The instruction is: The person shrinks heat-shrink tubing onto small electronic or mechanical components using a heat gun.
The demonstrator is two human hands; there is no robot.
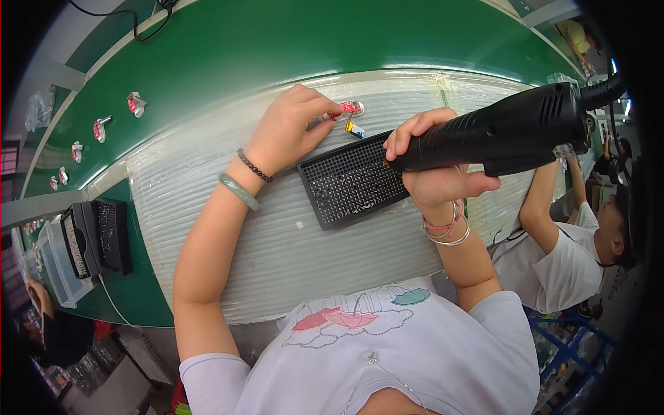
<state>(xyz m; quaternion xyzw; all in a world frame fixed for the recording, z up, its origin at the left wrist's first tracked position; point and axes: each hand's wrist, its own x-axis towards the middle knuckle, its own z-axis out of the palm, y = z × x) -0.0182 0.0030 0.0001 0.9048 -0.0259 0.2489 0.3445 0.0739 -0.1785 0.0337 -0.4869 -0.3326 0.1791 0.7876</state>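
Observation:
My right hand [436,152] is wrapped round a black electric screwdriver [498,131], its thumb stretched along the underside. The tool's front end hangs over the right part of a black perforated tray [320,216], where many small screws stand in the holes. Beyond the tray, my left hand [294,124] pinches the left end of a small red circuit board [353,107] with a white part under it. A small yellow, white and blue battery [355,129] lies beside the board, on thin wires. The screwdriver's tip is hard to make out.
Ribbed, clear-wrapped matting [228,277] covers the green bench [228,48]. Several similar red-and-white assemblies [136,104] lie in a row at the far left. A black screw feeder [79,238] and a clear plastic bin [59,270] stand at left. A co-worker [560,263] sits close on the right.

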